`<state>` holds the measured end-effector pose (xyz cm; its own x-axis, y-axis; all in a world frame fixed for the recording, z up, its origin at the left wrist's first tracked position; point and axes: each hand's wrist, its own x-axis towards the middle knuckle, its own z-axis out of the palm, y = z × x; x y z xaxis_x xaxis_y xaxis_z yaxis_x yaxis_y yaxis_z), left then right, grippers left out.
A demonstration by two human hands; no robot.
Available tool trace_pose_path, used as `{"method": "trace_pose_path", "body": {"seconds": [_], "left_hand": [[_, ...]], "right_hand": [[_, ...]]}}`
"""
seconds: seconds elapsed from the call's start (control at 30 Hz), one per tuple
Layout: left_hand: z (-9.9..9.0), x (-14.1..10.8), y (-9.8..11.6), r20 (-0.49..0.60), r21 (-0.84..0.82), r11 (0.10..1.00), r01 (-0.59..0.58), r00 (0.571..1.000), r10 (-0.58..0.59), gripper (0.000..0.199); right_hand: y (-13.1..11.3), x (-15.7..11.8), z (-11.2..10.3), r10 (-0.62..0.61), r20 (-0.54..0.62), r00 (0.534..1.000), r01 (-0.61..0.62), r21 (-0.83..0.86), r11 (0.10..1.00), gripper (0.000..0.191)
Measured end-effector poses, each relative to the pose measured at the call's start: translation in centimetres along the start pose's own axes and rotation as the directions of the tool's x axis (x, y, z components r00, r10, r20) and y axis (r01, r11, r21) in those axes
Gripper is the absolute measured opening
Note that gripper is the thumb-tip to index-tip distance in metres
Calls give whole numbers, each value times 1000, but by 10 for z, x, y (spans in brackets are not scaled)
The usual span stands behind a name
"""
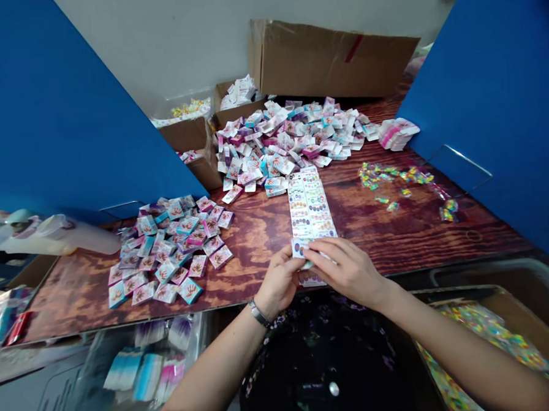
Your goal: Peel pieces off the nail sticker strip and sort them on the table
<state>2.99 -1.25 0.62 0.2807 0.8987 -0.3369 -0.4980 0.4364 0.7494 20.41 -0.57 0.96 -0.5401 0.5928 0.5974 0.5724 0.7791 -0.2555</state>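
Observation:
Both hands meet at the table's front edge over a small printed paper piece (299,248). My left hand (282,277) pinches its left side between thumb and fingers. From the right, my right hand (346,268) presses its fingertips on the same piece. Beneath and beyond them lies a long printed sheet (309,207) with rows of small coloured ovals, its near end partly covered by my hands. Past the sheet is a large heap of small open-flapped boxes (271,141) in pink, blue and purple. Small closed-looking boxes (170,248) form another pile on the left.
Small colourful wrapped pieces (378,174) lie on the table's right, near a bundle of flat cartons (397,133). Cardboard boxes (331,58) stand at the back. Blue panels (495,114) flank both sides. A plastic container (78,234) lies left; open bins sit below the front edge.

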Motion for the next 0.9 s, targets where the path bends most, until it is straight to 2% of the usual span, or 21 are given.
{"method": "trace_pose_path", "body": {"seconds": [0.1,0.17,0.33,0.5,0.6,0.7,0.8,0.9], "left_hand": [[-2,-1,6,71,-84,996,5,997,1,40],[-4,-2,10,100,-71,997,21,995,-13,43],[-6,-2,12,51,17,999,32,998,-33,33],[-4,1,8,1,17,999,40,999,-40,35],[-4,0,7,0,26,998,56,998,-56,32],[-6,-1,7,69,97,994,39,997,-46,32],[-8,-2,4,140,298,952,-66,990,25,34],[-11,1,-2,119,525,828,-197,980,157,31]], "right_hand": [[1,-7,5,-35,-1,999,35,-34,999,35],[3,-9,7,-43,-23,999,42,-8,999,32],[5,-7,10,-33,7,999,33,59,998,24],[5,-7,11,-80,35,996,79,36,996,25],[4,-7,10,18,30,999,-22,146,989,23],[5,-4,9,198,29,980,-198,281,939,18],[5,1,11,327,14,945,-315,313,896,15],[3,4,13,337,14,941,-328,276,904,17]]}}
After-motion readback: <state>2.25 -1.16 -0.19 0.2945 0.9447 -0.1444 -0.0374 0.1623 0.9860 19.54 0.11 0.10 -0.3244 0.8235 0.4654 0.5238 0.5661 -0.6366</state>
